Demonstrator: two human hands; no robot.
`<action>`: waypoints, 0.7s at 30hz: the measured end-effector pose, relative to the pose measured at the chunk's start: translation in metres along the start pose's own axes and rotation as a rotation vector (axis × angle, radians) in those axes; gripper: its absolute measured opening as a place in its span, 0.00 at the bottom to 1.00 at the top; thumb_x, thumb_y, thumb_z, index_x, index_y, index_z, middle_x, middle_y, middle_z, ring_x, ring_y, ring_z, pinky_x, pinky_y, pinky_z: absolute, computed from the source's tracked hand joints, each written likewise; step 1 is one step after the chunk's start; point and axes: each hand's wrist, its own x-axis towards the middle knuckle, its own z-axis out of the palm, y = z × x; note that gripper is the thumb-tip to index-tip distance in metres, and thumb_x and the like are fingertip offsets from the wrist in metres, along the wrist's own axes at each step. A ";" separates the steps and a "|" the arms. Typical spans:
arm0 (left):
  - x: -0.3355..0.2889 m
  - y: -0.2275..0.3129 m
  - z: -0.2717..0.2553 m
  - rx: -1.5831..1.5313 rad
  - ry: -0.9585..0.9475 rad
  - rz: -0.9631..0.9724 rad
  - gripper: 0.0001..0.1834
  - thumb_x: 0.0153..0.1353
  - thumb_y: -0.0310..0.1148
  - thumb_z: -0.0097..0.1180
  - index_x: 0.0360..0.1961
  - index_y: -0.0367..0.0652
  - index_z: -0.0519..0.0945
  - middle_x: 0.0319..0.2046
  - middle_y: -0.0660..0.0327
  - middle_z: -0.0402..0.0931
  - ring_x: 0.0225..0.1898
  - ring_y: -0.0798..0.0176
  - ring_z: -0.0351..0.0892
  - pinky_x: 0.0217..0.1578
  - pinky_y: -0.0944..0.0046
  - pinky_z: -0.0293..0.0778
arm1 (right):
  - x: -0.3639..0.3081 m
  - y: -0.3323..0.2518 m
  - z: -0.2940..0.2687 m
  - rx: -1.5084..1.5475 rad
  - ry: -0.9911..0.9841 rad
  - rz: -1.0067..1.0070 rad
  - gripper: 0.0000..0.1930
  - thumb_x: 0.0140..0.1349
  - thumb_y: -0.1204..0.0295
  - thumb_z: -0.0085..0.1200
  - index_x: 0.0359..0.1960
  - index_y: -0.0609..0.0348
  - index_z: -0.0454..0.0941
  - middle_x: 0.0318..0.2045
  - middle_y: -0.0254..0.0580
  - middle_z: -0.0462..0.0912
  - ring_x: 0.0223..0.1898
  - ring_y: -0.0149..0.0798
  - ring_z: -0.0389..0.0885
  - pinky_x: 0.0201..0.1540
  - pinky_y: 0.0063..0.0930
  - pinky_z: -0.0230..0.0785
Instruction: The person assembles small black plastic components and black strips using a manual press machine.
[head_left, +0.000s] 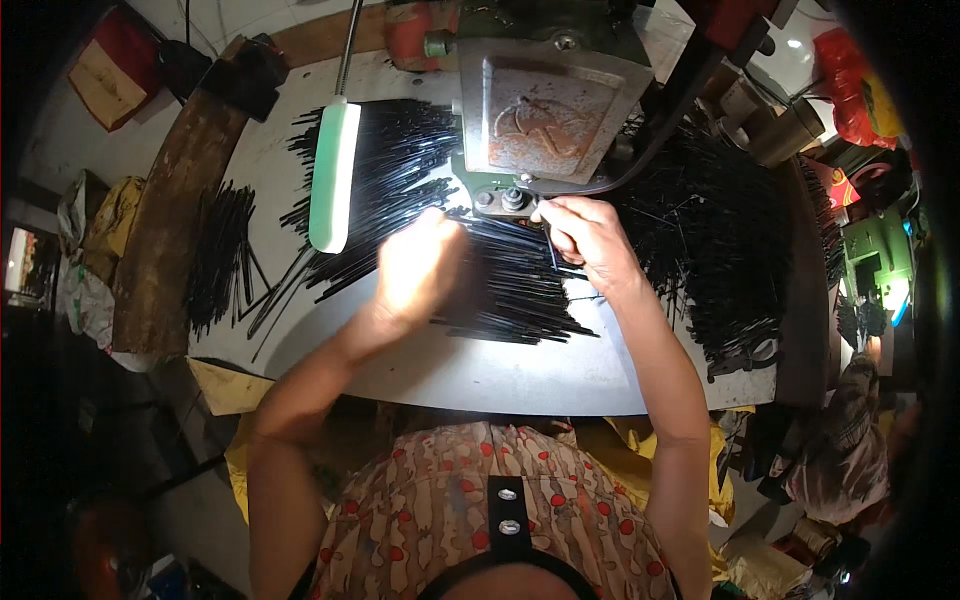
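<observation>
My right hand [590, 240] is closed in a pinch just right of the machine's small round working head [514, 199]. A thin dark rod [552, 248] runs down from its fingertips. Left of the same head, my left hand [420, 268] is curled shut, bright under the lamp and smeared by motion. What its fingers hold, if anything, I cannot make out. A pile of thin black rods [515, 285] lies between and below my hands. Another thick pile of black rods [390, 150] lies beyond my left hand.
The green machine with a grey metal cover [545, 115] stands over the white table [500, 385]. A lamp [335, 180] on a flexible neck hangs at left. More black rods [725, 230] cover the right side, with pliers [745, 360] at their near edge. A wooden beam [175, 220] borders the left.
</observation>
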 end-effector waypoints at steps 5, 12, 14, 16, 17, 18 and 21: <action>0.005 -0.062 -0.005 0.334 -0.050 -0.084 0.07 0.44 0.19 0.53 0.26 0.36 0.70 0.27 0.55 0.67 0.33 0.52 0.66 0.35 0.55 0.64 | -0.004 0.000 -0.009 0.094 0.099 0.055 0.10 0.61 0.69 0.44 0.33 0.65 0.74 0.11 0.27 0.63 0.10 0.19 0.54 0.12 0.13 0.46; 0.002 -0.062 -0.007 0.222 -0.037 0.057 0.07 0.45 0.17 0.50 0.27 0.35 0.69 0.27 0.52 0.67 0.31 0.52 0.68 0.32 0.57 0.65 | -0.010 0.010 -0.008 0.227 0.179 0.017 0.07 0.58 0.73 0.48 0.31 0.67 0.72 0.23 0.39 0.75 0.22 0.28 0.75 0.23 0.17 0.69; 0.005 -0.058 -0.009 0.099 0.025 0.046 0.07 0.46 0.14 0.46 0.27 0.34 0.68 0.25 0.50 0.66 0.26 0.50 0.69 0.26 0.59 0.66 | -0.010 0.011 -0.003 0.256 0.202 0.004 0.07 0.58 0.73 0.48 0.31 0.68 0.72 0.24 0.42 0.76 0.24 0.32 0.77 0.27 0.20 0.72; 0.009 -0.053 -0.010 0.050 0.036 0.105 0.06 0.46 0.14 0.43 0.25 0.35 0.66 0.22 0.50 0.63 0.25 0.48 0.66 0.26 0.56 0.65 | -0.012 0.011 0.004 0.299 0.231 0.002 0.08 0.58 0.75 0.48 0.30 0.70 0.71 0.27 0.48 0.76 0.30 0.40 0.80 0.34 0.29 0.76; 0.011 -0.052 -0.011 -0.018 0.049 0.130 0.05 0.47 0.14 0.42 0.24 0.35 0.65 0.22 0.49 0.63 0.25 0.48 0.66 0.25 0.56 0.65 | -0.013 0.009 0.009 0.273 0.256 0.007 0.07 0.59 0.75 0.46 0.30 0.69 0.71 0.27 0.47 0.76 0.32 0.42 0.80 0.36 0.31 0.75; 0.013 -0.047 -0.011 -0.001 0.050 0.127 0.05 0.47 0.14 0.42 0.25 0.34 0.65 0.21 0.49 0.62 0.24 0.48 0.66 0.24 0.57 0.65 | -0.013 0.011 0.011 0.343 0.270 -0.006 0.07 0.58 0.76 0.47 0.30 0.70 0.71 0.28 0.49 0.76 0.32 0.42 0.80 0.37 0.31 0.76; 0.016 -0.033 -0.005 -0.056 0.078 0.196 0.06 0.48 0.15 0.43 0.28 0.34 0.68 0.21 0.50 0.63 0.23 0.48 0.66 0.24 0.58 0.65 | -0.011 0.010 0.015 0.458 0.314 -0.013 0.06 0.57 0.78 0.48 0.30 0.72 0.70 0.30 0.52 0.76 0.34 0.43 0.79 0.39 0.31 0.75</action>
